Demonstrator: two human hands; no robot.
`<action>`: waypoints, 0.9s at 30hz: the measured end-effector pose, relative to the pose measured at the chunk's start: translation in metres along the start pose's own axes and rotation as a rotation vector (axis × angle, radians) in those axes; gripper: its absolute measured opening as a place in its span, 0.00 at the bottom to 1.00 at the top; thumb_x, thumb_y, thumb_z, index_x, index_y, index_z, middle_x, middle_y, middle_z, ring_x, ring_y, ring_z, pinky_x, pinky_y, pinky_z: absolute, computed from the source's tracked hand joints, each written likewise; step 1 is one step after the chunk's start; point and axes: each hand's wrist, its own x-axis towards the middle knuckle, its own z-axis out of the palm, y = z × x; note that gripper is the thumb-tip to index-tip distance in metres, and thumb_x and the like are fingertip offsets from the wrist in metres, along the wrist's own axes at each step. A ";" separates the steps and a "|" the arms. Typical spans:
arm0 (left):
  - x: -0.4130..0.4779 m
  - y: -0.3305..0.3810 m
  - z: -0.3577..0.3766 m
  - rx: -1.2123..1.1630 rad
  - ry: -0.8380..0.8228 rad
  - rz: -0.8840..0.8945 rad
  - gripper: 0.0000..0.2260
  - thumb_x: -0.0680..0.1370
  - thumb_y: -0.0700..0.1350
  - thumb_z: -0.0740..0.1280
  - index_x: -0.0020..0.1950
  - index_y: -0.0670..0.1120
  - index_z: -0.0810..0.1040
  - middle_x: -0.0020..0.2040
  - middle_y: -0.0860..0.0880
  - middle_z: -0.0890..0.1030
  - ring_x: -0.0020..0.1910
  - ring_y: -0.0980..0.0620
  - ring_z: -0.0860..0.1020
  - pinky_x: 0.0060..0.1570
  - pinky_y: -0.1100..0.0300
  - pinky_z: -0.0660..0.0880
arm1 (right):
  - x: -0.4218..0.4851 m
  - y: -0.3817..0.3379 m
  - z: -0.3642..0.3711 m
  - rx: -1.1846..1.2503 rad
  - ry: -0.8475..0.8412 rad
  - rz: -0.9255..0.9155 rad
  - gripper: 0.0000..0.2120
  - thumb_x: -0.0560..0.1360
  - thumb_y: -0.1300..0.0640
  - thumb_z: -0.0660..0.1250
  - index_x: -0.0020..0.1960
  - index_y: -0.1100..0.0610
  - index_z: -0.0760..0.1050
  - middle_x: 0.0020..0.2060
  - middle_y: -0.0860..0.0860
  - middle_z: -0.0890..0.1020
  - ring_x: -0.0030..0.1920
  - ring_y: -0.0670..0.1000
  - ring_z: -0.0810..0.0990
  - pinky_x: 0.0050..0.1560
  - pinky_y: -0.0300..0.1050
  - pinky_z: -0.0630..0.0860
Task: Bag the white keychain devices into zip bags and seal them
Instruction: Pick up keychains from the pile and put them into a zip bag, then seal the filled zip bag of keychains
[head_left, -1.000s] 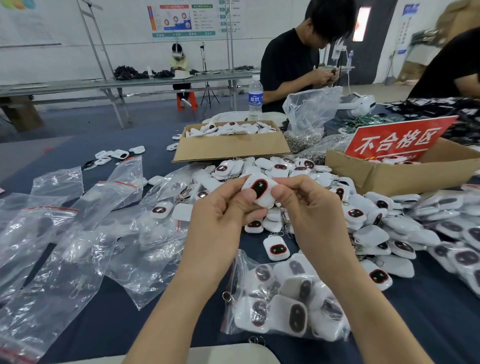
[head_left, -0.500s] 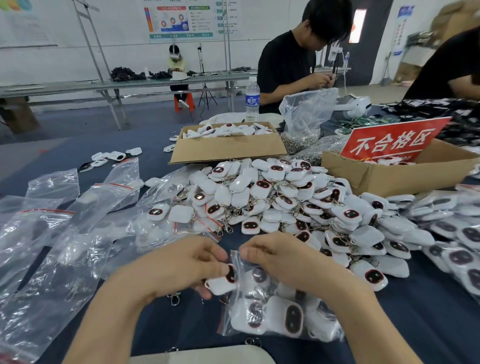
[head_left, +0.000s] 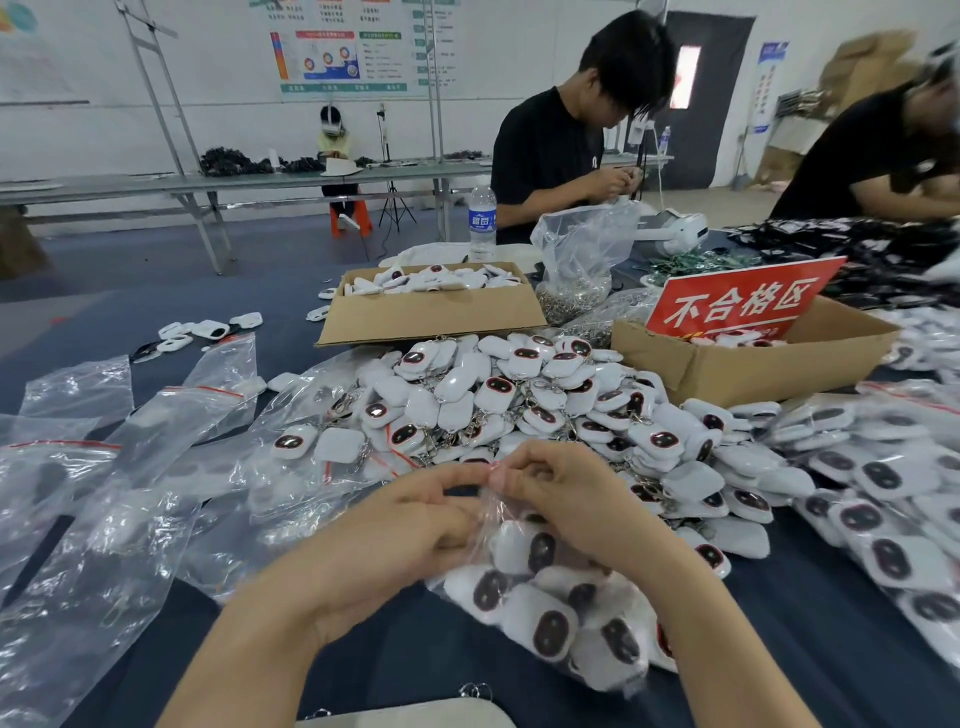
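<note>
A clear zip bag (head_left: 561, 618) stuffed with several white keychain devices lies on the dark table in front of me. My left hand (head_left: 415, 525) and my right hand (head_left: 566, 499) both pinch the bag's top edge, fingertips meeting near its red zip strip. A big loose pile of white keychain devices (head_left: 519, 405) with dark oval faces and metal rings lies just beyond my hands.
Empty zip bags (head_left: 119, 493) spread over the left. Filled bags (head_left: 883, 499) lie at the right. Two cardboard boxes stand behind the pile: one holding devices (head_left: 431, 312), one with a red sign (head_left: 748, 358). A water bottle (head_left: 482, 221) and two seated people are farther back.
One second ago both hands held a single device up above the pile. They came down, the left hand put it into the bag, and now both hands pinch the bag's mouth.
</note>
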 end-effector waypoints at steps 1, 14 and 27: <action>0.000 0.002 0.005 0.005 0.044 0.031 0.25 0.78 0.25 0.54 0.68 0.48 0.74 0.57 0.45 0.86 0.58 0.50 0.83 0.60 0.57 0.80 | -0.002 -0.003 -0.004 0.052 0.030 -0.022 0.05 0.77 0.50 0.71 0.43 0.49 0.81 0.40 0.45 0.86 0.42 0.45 0.85 0.52 0.47 0.81; -0.052 0.003 0.033 0.227 0.614 0.491 0.15 0.72 0.62 0.66 0.57 0.60 0.78 0.52 0.65 0.82 0.52 0.60 0.80 0.51 0.67 0.75 | -0.053 -0.077 -0.018 0.409 0.433 -0.307 0.06 0.77 0.56 0.70 0.42 0.48 0.81 0.35 0.42 0.85 0.38 0.38 0.82 0.42 0.29 0.76; -0.122 0.005 0.042 0.634 0.685 0.676 0.17 0.76 0.65 0.60 0.35 0.57 0.79 0.27 0.57 0.74 0.26 0.59 0.68 0.27 0.68 0.66 | -0.126 -0.087 0.007 0.472 0.469 -0.081 0.11 0.81 0.52 0.67 0.42 0.47 0.84 0.40 0.49 0.87 0.46 0.52 0.86 0.57 0.57 0.81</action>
